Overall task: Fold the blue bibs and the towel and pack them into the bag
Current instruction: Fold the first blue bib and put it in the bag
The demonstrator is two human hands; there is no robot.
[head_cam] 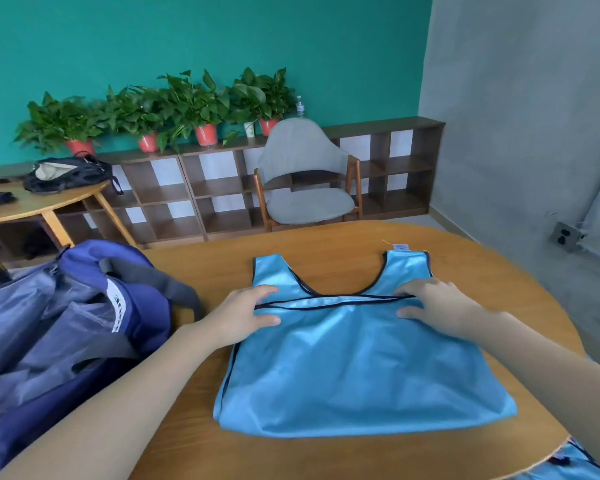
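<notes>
A light blue bib (357,368) with dark trim lies on the round wooden table (194,403), its bottom half folded up over the chest, shoulder straps pointing away from me. My left hand (246,315) pinches the folded hem at the bib's left edge. My right hand (437,308) pinches the same hem at the right edge. An open dark blue bag (70,327) with grey straps sits on the table's left side. Another blue bib (568,462) shows partly below the table's near right edge. No towel is in view.
A grey chair (305,174) stands beyond the table in front of a low wooden shelf (388,168) with potted plants (174,109). A second table (39,206) at far left carries a black bag (66,173). A grey wall is to the right.
</notes>
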